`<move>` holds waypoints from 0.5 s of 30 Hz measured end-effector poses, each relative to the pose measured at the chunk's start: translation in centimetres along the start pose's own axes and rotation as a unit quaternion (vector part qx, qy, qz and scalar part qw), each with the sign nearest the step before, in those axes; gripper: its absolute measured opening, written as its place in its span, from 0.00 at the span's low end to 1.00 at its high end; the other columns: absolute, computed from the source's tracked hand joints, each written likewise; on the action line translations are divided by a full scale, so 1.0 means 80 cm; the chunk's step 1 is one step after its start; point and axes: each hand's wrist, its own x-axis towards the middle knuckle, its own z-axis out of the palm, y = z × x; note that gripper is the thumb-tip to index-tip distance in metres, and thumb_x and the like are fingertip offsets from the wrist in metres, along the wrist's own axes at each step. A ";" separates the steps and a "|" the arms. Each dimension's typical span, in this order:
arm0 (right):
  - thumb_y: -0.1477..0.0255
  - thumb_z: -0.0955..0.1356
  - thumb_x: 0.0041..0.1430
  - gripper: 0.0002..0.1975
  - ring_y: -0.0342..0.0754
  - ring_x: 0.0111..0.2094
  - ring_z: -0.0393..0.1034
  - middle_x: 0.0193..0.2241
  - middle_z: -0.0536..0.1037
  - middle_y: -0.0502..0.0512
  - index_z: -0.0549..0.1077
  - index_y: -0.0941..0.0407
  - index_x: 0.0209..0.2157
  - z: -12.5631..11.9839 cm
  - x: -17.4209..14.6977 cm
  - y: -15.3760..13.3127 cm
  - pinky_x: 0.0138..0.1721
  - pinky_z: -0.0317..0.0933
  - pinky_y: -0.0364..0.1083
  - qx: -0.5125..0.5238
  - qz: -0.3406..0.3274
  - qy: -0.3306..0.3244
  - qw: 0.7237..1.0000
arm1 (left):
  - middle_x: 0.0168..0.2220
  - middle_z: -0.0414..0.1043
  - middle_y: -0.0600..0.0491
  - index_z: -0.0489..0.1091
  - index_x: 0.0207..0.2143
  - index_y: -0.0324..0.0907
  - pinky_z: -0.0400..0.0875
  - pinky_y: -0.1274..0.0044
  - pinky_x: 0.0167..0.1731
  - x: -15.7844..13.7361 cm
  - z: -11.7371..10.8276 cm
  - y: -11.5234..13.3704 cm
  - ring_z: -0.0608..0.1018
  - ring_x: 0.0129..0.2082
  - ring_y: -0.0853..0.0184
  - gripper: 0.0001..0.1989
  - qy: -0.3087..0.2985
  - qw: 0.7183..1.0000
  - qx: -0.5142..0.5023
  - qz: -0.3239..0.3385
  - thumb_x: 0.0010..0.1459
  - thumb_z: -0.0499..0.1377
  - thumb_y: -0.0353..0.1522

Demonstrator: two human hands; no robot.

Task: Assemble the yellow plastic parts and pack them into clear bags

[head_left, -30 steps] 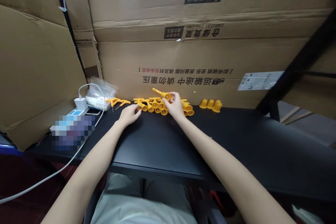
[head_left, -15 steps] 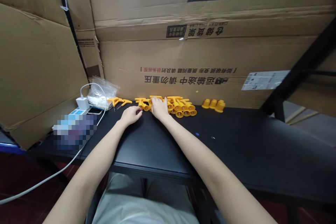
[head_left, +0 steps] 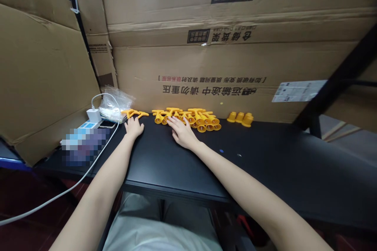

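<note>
My left hand (head_left: 134,128) is at the left group of yellow T-handled corkscrew screws (head_left: 143,114), fingers stretched forward and apart; its fingertips partly hide the metal spirals, and I cannot tell whether they touch. Flat and spread, my right hand (head_left: 185,132) lies just in front of a row of yellow corkscrews (head_left: 208,119) with bell-shaped bases, its fingertips over the nearest ones. Those corkscrews lie in a close pile, open bell ends towards me, T-handles at the back. Farther right stand several loose yellow bell-shaped bases (head_left: 239,117).
A cardboard sheet (head_left: 188,60) walls off the back of the black table (head_left: 165,168), and a cardboard box (head_left: 44,74) stands left. Near it are a clear plastic bag (head_left: 114,100), a phone (head_left: 107,124), a power strip (head_left: 90,124) with a white charger (head_left: 93,115), and a trailing white cable (head_left: 75,185).
My left hand has moved left, from beside the pile to the separate T-handled screws, and its fingers have spread. My right hand has drawn back slightly towards me, uncovering more corkscrews.
</note>
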 end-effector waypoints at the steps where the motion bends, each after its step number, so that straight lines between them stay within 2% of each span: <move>1: 0.80 0.59 0.55 0.27 0.54 0.62 0.53 0.60 0.63 0.59 0.65 0.56 0.57 0.000 -0.004 0.000 0.62 0.38 0.64 0.010 -0.017 -0.013 1.000 | 0.57 0.62 0.38 0.62 0.55 0.40 0.55 0.54 0.56 0.002 0.002 -0.003 0.62 0.59 0.50 0.23 -0.017 1.000 -0.001 -0.013 0.58 0.50 0.38; 4: 0.82 0.58 0.54 0.24 0.52 0.61 0.55 0.58 0.66 0.58 0.71 0.55 0.51 0.005 -0.008 0.003 0.61 0.42 0.64 0.039 -0.031 -0.029 0.998 | 0.53 0.66 0.38 0.66 0.52 0.41 0.54 0.52 0.55 0.004 0.002 -0.007 0.66 0.56 0.50 0.20 -0.023 1.000 0.002 -0.007 0.58 0.49 0.33; 9: 0.82 0.60 0.54 0.20 0.52 0.58 0.61 0.51 0.73 0.58 0.77 0.53 0.42 0.014 -0.004 0.007 0.59 0.49 0.64 0.074 -0.038 -0.039 0.996 | 0.46 0.72 0.45 0.73 0.40 0.43 0.62 0.59 0.51 0.000 -0.007 0.002 0.71 0.51 0.55 0.14 0.000 0.999 -0.009 0.045 0.55 0.50 0.26; 12: 0.81 0.61 0.53 0.18 0.53 0.57 0.63 0.51 0.74 0.59 0.78 0.54 0.40 0.015 -0.004 0.008 0.58 0.51 0.63 0.077 -0.030 -0.034 0.996 | 0.42 0.75 0.47 0.73 0.36 0.43 0.66 0.65 0.47 -0.003 -0.010 0.011 0.74 0.46 0.56 0.11 -0.013 0.996 -0.034 0.076 0.55 0.52 0.28; 15: 0.81 0.62 0.54 0.17 0.53 0.56 0.64 0.50 0.74 0.58 0.78 0.53 0.38 0.015 -0.004 0.009 0.57 0.52 0.62 0.080 -0.026 -0.033 0.996 | 0.38 0.77 0.48 0.73 0.38 0.43 0.67 0.68 0.44 -0.005 -0.010 0.018 0.76 0.42 0.59 0.12 -0.010 0.990 -0.075 0.119 0.57 0.51 0.31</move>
